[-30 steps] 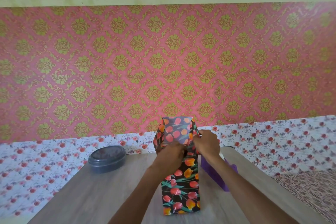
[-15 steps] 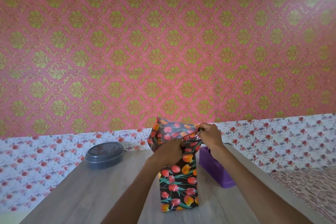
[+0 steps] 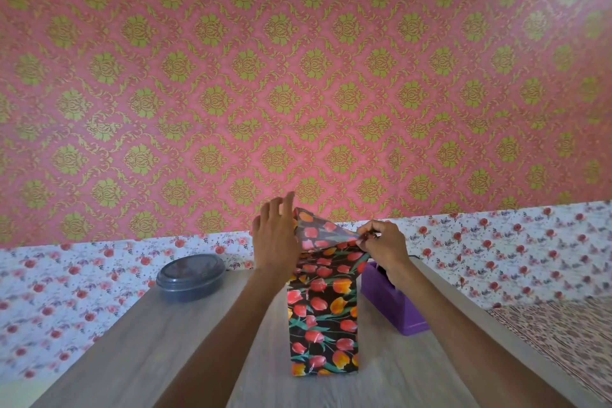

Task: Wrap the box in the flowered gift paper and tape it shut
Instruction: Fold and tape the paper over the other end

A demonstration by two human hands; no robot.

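My left hand (image 3: 276,238) and right hand (image 3: 385,247) were bare. My left forearm (image 3: 245,318) and right forearm (image 3: 463,325) were bare too, uncovered along every part that showed in the head view.

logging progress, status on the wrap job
Left hand open, by the top flap. Right hand pinches flowered paper top edge. Wrapped box upright, top not taped. Nothing blocking.

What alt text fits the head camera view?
Two bare hands work on the loose top of the flowered gift paper around a tall box standing on a wooden table: the right hand pinches the flap's corner, the open left hand is at its other side. A purple tape dispenser and a grey lidded container sit nearby.
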